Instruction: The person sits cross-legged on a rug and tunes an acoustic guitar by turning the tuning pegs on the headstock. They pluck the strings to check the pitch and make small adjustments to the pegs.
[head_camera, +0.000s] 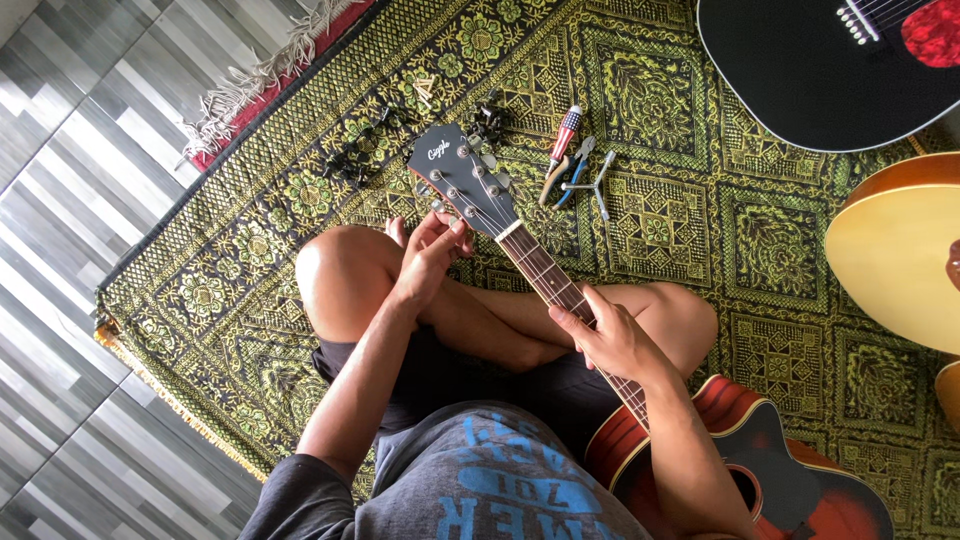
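A red sunburst acoustic guitar lies across my crossed legs, its neck running up and left to a black headstock with silver tuning pegs. My left hand is closed on a tuning peg at the lower left side of the headstock. My right hand holds the neck partway down, fingers pressed on the strings and fretboard.
I sit on a green patterned rug over grey floor tiles. Pliers, a striped-handle tool and a cross-shaped tool lie beyond the headstock, small black parts to its left. A black guitar and a yellow guitar lie at right.
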